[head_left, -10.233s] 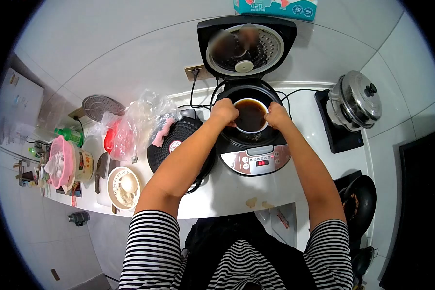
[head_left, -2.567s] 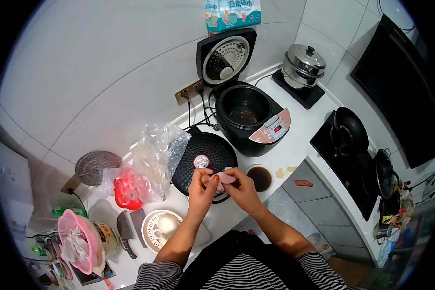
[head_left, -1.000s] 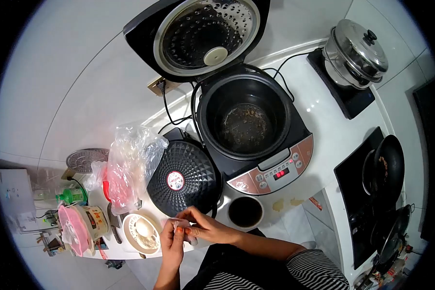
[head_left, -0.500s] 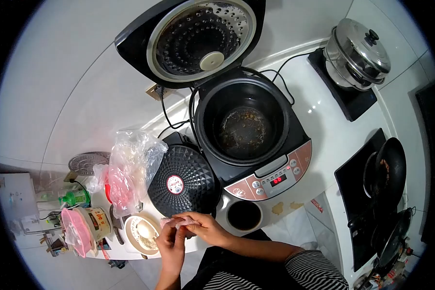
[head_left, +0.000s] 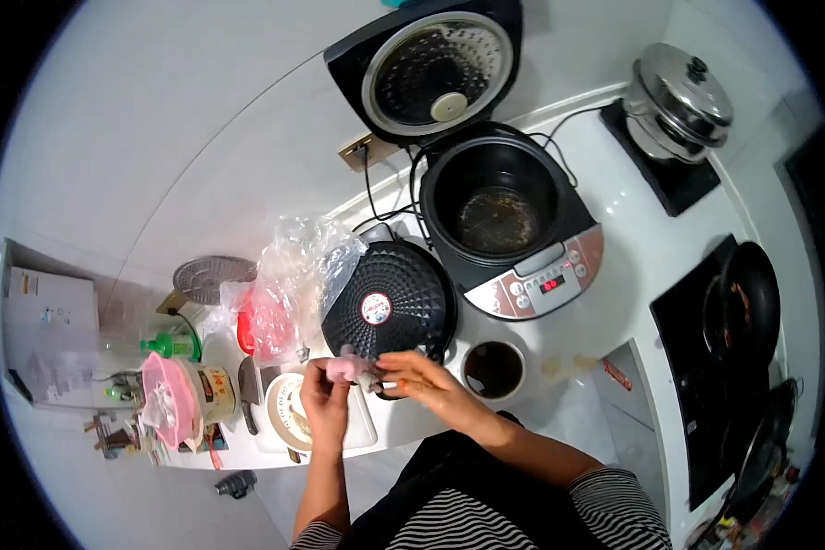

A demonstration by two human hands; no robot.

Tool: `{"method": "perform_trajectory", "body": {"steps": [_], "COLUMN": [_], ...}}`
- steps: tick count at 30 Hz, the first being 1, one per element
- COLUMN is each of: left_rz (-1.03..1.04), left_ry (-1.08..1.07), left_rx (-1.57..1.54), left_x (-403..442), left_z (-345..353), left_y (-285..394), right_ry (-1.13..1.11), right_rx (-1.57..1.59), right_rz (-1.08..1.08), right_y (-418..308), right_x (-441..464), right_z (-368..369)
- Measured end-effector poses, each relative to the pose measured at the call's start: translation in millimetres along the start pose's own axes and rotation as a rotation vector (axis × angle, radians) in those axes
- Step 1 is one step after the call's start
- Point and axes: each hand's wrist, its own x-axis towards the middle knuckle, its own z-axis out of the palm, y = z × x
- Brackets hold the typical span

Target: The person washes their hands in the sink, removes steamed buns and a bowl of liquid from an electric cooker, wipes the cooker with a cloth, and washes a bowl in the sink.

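Note:
My left hand (head_left: 324, 403) pinches a soft pink piece (head_left: 343, 369) with a greyish end; its kind is not clear. Close on the right is my right hand (head_left: 435, 390), its fingers stretched out and apart by the grey end; whether they touch it I cannot tell. Both hands are above the front of a black round electric griddle (head_left: 403, 284) with a closed, studded lid. A pale bowl (head_left: 275, 403) with whitish contents sits just left of my left hand. Right of my right hand stands a bowl of dark liquid (head_left: 493, 370).
Behind stands an open rice cooker (head_left: 440, 229) with residue in its pot. Plastic bags (head_left: 293, 284), a knife (head_left: 248, 394) and a pink basket (head_left: 170, 403) lie leftward. A steel pot (head_left: 683, 96) and black pan (head_left: 752, 302) are at right.
The view has shifted, so the counter things appear lower and further right. My right hand has opened its fingers and drawn apart from my left, which keeps the pink piece, now more visible.

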Motion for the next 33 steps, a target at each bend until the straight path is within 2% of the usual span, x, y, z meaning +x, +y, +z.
{"method": "perform_trajectory", "body": {"steps": [2,4,6,8,10,11,12,13,14,16,18,19,21,22,23,24,26,27,28,30,32,33], "left_rz": [-0.033,-0.077,-0.121,-0.068,-0.025,0.118,0.138,0.179,0.407,0.321,0.407,0.413,0.454,0.433,0.461,0.491,0.701,0.507,0.439,0.574,0.579,0.591], "left_ry": [-0.224,-0.379,-0.44,-0.512,-0.416,-0.382,-0.383,-0.358,-0.315,-0.269,-0.163,-0.188,-0.188,-0.264,-0.273,-0.272,-0.263,-0.321,-0.334,-0.274,-0.332,-0.338], "left_rx": [-0.153,-0.141,-0.171,-0.14,-0.168,-0.093,-0.13,-0.022,0.049,0.035,0.197,0.193,0.414,0.5,0.535,0.571,0.749,0.652,0.668,0.678,0.606,0.565], "left_x": [0.9,-9.5,-16.0,-12.3,-6.3,4.3,14.2,22.4,44.8,65.5,90.4,97.7,113.7,142.4,135.6,131.3,149.5,125.7,117.0,99.2,91.2,90.9], "left_z": [-8.3,-10.9,-4.7,-15.9,-23.6,-29.5,-32.0,-32.8,-34.2,-33.0,-30.9,-27.5,-25.3,-28.2,-25.4,-25.3,-24.3,-19.8,-19.7,-17.0,-12.4,-8.1], "left_y": [4.4,-8.0,5.3,-4.7,-4.1,-10.3,-12.4,-5.5,-31.5,-43.7,-63.3,-69.4,-85.6,-123.4,-126.9,-127.3,-165.5,-139.5,-132.4,-124.4,-106.3,-94.3], "right_ry": [0.045,-0.101,-0.032,0.116,0.278,0.266,0.231,0.254,0.27,0.347,0.492,0.569,0.708,0.786,0.85,0.884,0.978,1.042,1.079,1.104,1.233,1.213], "right_rx": [-0.087,-0.12,-0.323,-0.52,-0.73,-0.689,-0.541,-0.526,-0.503,-0.584,-0.635,-0.646,-0.655,-0.592,-0.534,-0.512,-0.559,-0.624,-0.709,-0.802,-0.646,-0.647], "right_rz": [-0.015,0.089,0.043,-0.088,-0.316,-0.292,-0.189,-0.108,-0.026,-0.014,0.016,0.002,-0.035,0.016,0.072,0.035,0.011,0.028,-0.024,-0.078,-0.067,-0.07], "right_y": [-4.8,-1.3,11.5,29.8,48.7,37.8,35.2,35.6,37.5,53.4,70.4,79.1,100.4,109.6,117.7,126.2,134.4,138.3,149.1,166.9,176.1,176.7], "right_x": [-6.6,-7.3,-5.8,-9.4,-15.3,-27.0,-38.7,-51.0,-65.5,-93.0,-124.6,-142.4,-178.1,-195.4,-211.9,-229.2,-260.2,-274.7,-288.2,-313.1,-327.4,-331.8], "right_z": [4.9,12.3,12.3,17.2,13.3,20.4,23.7,25.0,27.8,22.0,17.3,14.4,10.8,9.8,11.3,15.8,31.6,41.4,40.7,42.7,42.5,45.4]}}
